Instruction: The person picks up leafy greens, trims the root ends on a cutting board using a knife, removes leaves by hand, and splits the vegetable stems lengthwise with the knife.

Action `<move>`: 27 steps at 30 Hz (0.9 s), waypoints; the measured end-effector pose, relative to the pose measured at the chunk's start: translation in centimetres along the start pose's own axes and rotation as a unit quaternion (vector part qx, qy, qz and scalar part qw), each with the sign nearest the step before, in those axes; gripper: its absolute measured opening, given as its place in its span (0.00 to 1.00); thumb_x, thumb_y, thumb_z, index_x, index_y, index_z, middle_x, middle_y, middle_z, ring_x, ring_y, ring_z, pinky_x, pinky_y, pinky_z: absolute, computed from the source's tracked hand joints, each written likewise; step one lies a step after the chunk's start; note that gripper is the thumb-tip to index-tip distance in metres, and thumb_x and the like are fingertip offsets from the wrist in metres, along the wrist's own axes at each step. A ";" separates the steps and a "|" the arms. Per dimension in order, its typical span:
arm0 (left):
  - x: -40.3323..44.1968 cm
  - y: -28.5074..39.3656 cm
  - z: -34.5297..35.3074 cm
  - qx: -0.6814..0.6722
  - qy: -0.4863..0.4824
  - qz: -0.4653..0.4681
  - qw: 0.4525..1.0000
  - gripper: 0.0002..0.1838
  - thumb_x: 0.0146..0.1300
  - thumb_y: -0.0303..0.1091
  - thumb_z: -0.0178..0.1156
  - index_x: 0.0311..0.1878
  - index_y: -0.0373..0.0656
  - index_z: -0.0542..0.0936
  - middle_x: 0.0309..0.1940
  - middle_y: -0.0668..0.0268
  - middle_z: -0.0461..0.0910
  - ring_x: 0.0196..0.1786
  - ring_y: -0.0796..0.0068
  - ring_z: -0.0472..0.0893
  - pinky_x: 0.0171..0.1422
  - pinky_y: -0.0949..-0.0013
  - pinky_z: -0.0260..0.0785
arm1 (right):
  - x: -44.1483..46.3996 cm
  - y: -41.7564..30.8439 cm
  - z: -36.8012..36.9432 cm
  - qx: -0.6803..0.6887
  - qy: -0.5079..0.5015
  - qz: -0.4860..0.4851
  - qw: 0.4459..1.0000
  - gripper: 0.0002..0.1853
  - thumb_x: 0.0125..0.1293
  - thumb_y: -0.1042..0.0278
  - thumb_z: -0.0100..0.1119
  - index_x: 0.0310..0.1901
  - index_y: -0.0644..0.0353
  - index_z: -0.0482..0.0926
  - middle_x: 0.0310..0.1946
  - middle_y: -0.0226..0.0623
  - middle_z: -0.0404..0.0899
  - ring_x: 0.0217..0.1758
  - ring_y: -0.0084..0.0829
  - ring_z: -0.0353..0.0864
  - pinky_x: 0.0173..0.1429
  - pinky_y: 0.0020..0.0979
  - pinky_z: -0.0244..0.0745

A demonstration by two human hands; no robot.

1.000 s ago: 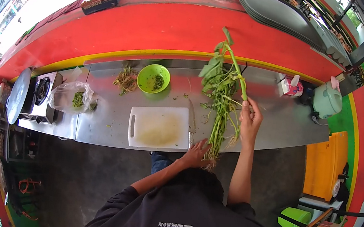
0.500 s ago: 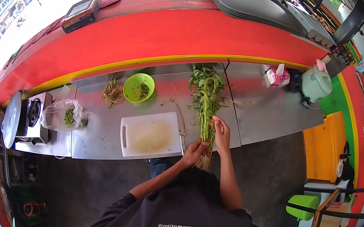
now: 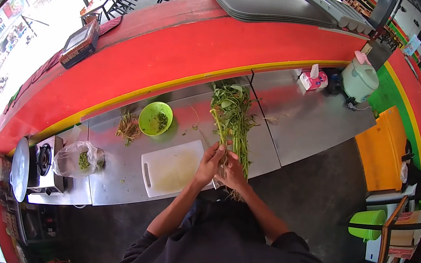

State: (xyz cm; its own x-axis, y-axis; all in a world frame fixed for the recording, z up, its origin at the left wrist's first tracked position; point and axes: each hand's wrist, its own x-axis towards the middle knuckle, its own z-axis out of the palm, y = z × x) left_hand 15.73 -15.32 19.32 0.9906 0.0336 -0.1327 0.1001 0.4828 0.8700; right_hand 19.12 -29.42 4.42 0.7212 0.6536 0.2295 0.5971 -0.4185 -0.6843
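Green, leafy, long-stemmed bunch (image 3: 234, 103) spans the silver steel worktop (image 3: 114, 172) from far to near edge, left hand (image 3: 207, 166) pinching slender stems (image 3: 223, 132), right hand (image 3: 233, 174) curled low, grip unclear; light handling should prevent snapping.

head view | worn up top, facing forward-down | round wide-angle frame | hands (image 3: 210, 164) near, below centre

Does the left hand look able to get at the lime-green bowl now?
Probably yes: the lime-green bowl stands open beyond the white cutting board, with nothing tall between. The left hand holds leafy stems, though, so it may need to let go first.
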 end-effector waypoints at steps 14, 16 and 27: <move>-0.1 11.5 1.5 0.022 -0.048 0.107 0.993 0.24 0.80 0.43 0.40 0.66 0.33 0.68 0.30 0.61 0.80 0.33 0.77 0.75 0.41 0.73 0.67 | 2.2 8.9 -0.7 -0.251 0.036 0.042 0.966 0.21 0.73 0.67 0.49 0.66 0.56 0.68 0.70 0.37 0.64 0.76 0.37 0.60 0.75 0.58 0.51; -0.2 12.4 1.5 -0.011 -0.065 0.139 0.988 0.24 0.80 0.43 0.40 0.66 0.33 0.68 0.28 0.62 0.79 0.31 0.76 0.76 0.39 0.74 0.67 | 3.1 10.5 -1.8 -0.238 0.026 0.053 0.969 0.21 0.73 0.66 0.49 0.66 0.56 0.68 0.70 0.36 0.64 0.75 0.36 0.61 0.76 0.58 0.52; -2.2 12.0 -0.1 0.001 -0.106 0.246 0.963 0.23 0.78 0.41 0.47 0.69 0.40 0.66 0.34 0.54 0.83 0.31 0.70 0.79 0.38 0.69 0.72 | 6.5 7.4 -3.2 -0.103 0.100 0.138 0.980 0.13 0.66 0.60 0.61 0.48 0.57 0.78 0.45 0.38 0.83 0.50 0.41 0.82 0.66 0.50 0.63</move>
State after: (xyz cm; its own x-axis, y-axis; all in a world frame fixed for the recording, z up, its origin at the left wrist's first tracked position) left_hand 14.79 -9.56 30.01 0.9147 0.0790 0.3964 -0.3873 0.4517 0.8037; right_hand 29.31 -30.32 3.10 0.9072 0.3697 0.2005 0.4132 -0.6944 -0.5891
